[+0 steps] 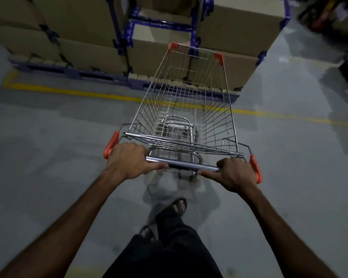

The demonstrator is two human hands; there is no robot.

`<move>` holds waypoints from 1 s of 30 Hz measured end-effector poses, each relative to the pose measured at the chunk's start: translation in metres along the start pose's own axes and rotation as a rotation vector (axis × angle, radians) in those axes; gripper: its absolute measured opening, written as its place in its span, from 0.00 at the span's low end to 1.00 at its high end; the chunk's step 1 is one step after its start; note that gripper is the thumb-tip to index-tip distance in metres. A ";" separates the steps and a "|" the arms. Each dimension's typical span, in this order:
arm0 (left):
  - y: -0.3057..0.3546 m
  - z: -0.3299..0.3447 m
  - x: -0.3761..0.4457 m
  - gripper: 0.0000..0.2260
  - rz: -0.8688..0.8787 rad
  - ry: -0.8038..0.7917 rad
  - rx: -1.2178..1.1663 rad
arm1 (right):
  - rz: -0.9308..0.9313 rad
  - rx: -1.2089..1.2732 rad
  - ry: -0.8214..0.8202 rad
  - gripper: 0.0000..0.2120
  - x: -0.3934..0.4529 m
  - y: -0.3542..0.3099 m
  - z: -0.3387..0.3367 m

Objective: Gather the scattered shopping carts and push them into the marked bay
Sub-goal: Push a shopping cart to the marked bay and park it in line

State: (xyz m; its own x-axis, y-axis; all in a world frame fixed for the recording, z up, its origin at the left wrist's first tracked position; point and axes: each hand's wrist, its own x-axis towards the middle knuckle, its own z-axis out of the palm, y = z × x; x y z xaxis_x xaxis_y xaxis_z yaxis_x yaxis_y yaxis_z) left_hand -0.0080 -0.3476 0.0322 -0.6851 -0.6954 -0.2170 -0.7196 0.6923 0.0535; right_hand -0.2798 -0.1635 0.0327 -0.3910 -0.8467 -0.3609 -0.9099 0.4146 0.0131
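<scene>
Boxes (92, 55) first, since they're the biggest thing going: brown cardboard ones stacked on blue racking (129, 35), well ahead of both hands, all closed so no idea what's in them. Between that stack and the hands a yellow line (74, 91) runs across the grey floor (48, 147), and the front of the cart is already over it. Can't tell if that line is the marked bay or just an aisle stripe.

Cart (186, 109) itself sits right in front of the hands, wire basket with nothing in it, just floor and the lower frame showing through the mesh. No other carts in sight.

Hands: left hand (127, 160) is wrapped round the handle bar (182, 164) near its left orange end cap, right hand (236, 173) is gripping it near the right cap, both clenched on.

So I'd say this is the push-one-cart stage, mid-stride going by the sandalled foot (179, 205) under the handle. Next move probably needs a turn before the nose reaches the boxes, then finding the bay.
</scene>
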 end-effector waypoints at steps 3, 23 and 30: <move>-0.009 0.006 -0.030 0.39 -0.078 0.030 0.002 | -0.078 -0.059 -0.001 0.40 0.002 -0.017 -0.007; -0.030 0.012 -0.113 0.39 -0.836 -0.021 -0.172 | -0.829 -0.250 0.039 0.46 0.154 -0.140 -0.068; -0.038 0.016 -0.123 0.43 -1.088 -0.004 -0.216 | -1.076 -0.285 0.012 0.48 0.199 -0.208 -0.085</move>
State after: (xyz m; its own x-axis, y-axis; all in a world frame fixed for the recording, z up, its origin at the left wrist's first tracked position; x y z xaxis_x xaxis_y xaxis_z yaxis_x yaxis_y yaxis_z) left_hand 0.1060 -0.2853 0.0409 0.3243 -0.9111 -0.2544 -0.9420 -0.3357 0.0015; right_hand -0.1802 -0.4467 0.0369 0.6209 -0.7226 -0.3037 -0.7733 -0.6280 -0.0869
